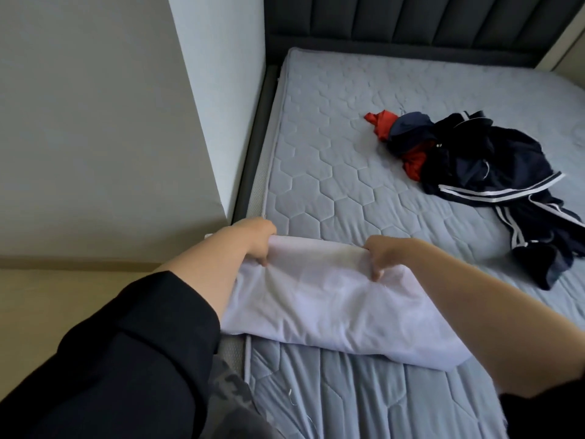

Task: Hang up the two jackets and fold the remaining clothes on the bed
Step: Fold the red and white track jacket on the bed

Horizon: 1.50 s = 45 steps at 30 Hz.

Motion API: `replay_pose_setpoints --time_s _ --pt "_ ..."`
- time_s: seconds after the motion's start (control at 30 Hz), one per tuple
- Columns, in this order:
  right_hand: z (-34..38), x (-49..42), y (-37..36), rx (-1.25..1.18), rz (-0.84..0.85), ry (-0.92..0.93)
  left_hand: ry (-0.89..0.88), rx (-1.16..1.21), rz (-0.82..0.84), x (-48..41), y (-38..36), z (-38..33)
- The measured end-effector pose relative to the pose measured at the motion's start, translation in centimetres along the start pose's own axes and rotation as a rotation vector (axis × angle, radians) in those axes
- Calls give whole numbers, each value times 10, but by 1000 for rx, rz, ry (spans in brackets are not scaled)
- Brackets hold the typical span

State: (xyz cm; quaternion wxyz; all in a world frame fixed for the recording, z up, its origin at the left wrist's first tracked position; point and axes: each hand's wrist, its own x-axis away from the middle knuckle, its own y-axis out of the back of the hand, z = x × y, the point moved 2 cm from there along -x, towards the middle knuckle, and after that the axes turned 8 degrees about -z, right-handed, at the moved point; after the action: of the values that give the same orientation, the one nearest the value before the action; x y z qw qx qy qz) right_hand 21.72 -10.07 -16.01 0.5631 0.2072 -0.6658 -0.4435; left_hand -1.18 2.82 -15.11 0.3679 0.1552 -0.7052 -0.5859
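White garment (332, 299) sits at the near-left corner of the bed (332, 160), long axis running left-right; left hand (256, 240) and right hand (384, 253) each have fingers clamped on its far edge, so I'd guess the fold comes toward the body; dark striped pile (487, 172) waits well off to the right, nearer the right hand.

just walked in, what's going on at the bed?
A person is folding a white garment at the near edge of the mattress. Both hands grip its far edge: the left hand at one end, the right hand at the other. A heap of dark clothes with white stripes, mixed with something red, lies unfolded further up the bed.
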Motion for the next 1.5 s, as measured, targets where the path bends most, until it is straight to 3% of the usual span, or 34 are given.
replay_pose_setpoints --time_s 0.1,0.27,0.43,0.5,0.57,0.73,0.8,0.9,1.03,1.1,1.3,1.4,1.5 --pt "-1 17 27 -4 -168 22 41 -29 -197 16 24 -3" --pt "-4 49 87 21 -632 107 80 -133 -538 42 76 -3" --pt "2 75 86 48 -956 234 -10 -348 -709 62 83 -7" --pt "8 80 56 81 -1017 281 -32 -358 -689 70 62 -9" --pt "15 80 13 124 -955 312 -2 -406 -570 77 26 -15" --pt "37 71 -103 193 -578 352 212 -353 -72 99 -78 -23" --pt "36 70 -117 107 -552 334 262 -256 -121 100 -84 -21" --pt "27 70 -110 8 -616 383 202 -169 -355 88 -75 -25" --pt "33 70 -95 -167 -920 463 122 -22 -530 66 -87 -40" --pt "42 58 -94 -159 -896 369 106 70 -507 53 -96 -51" --pt "59 18 -113 -130 -602 -50 177 155 -247 32 -127 -33" --pt "79 11 -100 -294 -726 -145 329 223 -299 28 -127 -13" --pt "106 7 -80 -585 -912 31 537 398 -327 24 -124 12"
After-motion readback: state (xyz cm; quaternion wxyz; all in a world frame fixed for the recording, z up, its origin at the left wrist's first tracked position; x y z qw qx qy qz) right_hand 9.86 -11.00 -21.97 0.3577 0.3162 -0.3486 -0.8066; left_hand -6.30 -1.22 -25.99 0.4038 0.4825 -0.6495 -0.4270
